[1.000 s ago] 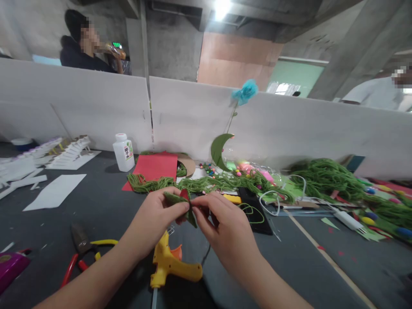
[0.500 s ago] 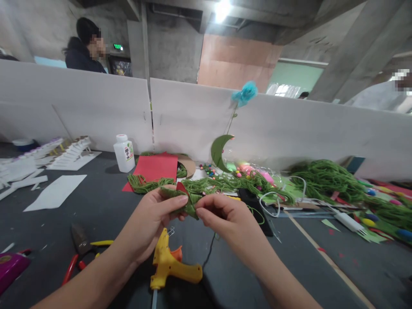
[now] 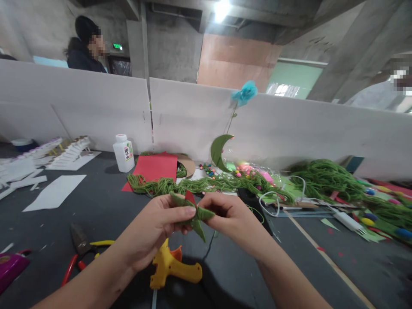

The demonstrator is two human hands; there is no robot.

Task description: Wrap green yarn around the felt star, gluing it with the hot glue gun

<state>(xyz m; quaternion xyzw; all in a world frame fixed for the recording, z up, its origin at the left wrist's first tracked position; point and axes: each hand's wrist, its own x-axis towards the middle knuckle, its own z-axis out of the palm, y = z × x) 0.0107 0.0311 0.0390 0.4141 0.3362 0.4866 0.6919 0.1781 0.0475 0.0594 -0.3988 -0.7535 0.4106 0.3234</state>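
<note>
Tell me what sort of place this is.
Probably a shared craft workshop: a yellow glue gun and red-handled pliers lie on the dark worktable, with heaps of green yarn along the white partition.

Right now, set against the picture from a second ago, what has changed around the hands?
The green pointed piece has turned and shifted slightly right, its points now more spread out. The left hand moved with it, keeping its grip; the right hand went from near its centre to its right-hand point. The yellow glue gun and white bottle stayed put.
</note>
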